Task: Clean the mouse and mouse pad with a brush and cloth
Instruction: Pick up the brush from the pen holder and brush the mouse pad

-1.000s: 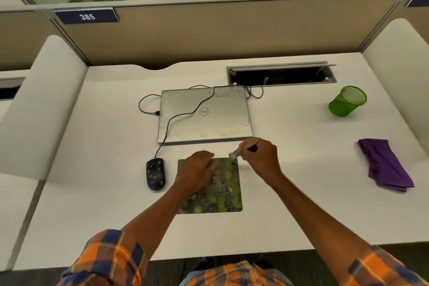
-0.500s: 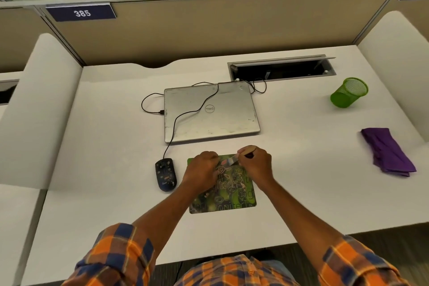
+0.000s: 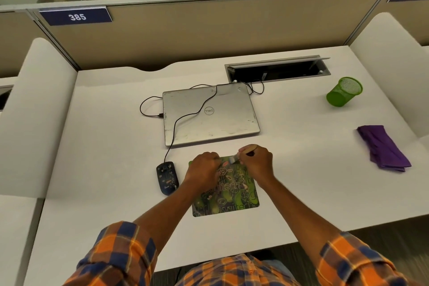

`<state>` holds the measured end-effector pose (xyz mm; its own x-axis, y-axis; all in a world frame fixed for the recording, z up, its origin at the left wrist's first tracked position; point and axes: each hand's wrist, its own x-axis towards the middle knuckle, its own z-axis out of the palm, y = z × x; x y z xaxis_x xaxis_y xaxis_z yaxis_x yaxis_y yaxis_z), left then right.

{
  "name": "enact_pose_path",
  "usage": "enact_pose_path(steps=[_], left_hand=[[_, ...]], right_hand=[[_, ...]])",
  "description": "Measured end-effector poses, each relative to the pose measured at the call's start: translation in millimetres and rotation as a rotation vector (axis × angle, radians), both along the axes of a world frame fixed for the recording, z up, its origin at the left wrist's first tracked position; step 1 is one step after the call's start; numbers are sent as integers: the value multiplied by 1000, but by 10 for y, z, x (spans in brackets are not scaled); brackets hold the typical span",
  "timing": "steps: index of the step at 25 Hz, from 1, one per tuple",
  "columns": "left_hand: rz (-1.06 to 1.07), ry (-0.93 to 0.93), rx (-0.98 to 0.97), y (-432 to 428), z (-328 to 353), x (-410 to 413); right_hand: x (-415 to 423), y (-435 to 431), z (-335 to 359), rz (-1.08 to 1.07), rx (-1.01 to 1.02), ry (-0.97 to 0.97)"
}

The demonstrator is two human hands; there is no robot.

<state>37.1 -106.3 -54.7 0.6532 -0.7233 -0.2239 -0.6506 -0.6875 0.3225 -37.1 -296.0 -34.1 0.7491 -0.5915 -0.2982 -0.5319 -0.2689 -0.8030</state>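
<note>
Both hands are down on the mouse pad [image 3: 228, 195], the green patterned one lying flat near the front edge of the white table [image 3: 111, 146]. The left hand [image 3: 203, 170] rests fingers curled on the pad's far left part, pinning it to the table, nothing held in it. The right hand [image 3: 256, 165] is wrapped around a small brush [image 3: 241, 154], its pale wooden handle poking out above the knuckles and the bristle end angled down and to the left, meeting the pad near its far edge, right between the two hands. Just left of the pad, a little apart from it, sits the dark mouse [image 3: 167, 178], speckled with bits of debris, its black cable running up across the lid of a closed silver laptop [image 3: 210, 114] that lies directly behind the pad. Over on the far right, well away from the action, the purple cloth [image 3: 383, 147] lies folded on the table, untouched. Beyond it, toward the back right, a green mesh cup [image 3: 344, 91] stands on the table. Behind the laptop an open cable hatch [image 3: 278, 71] is set into the table, with the wires trailing into it. Orange and blue plaid sleeves are rolled up both forearms.
</note>
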Motion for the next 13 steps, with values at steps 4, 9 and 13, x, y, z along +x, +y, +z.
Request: enact_pose_path(steps=[4,9,13], left_hand=[[-13,16,1,6,-5,11],[-16,17,44,-17,19,14],[-18,-20,62,-22,32,4]], right_hand=[[-144,-338,0,-122,-35,23],[-150,-243,70,-157,53,-10],[-178,125,27,13,52,-11]])
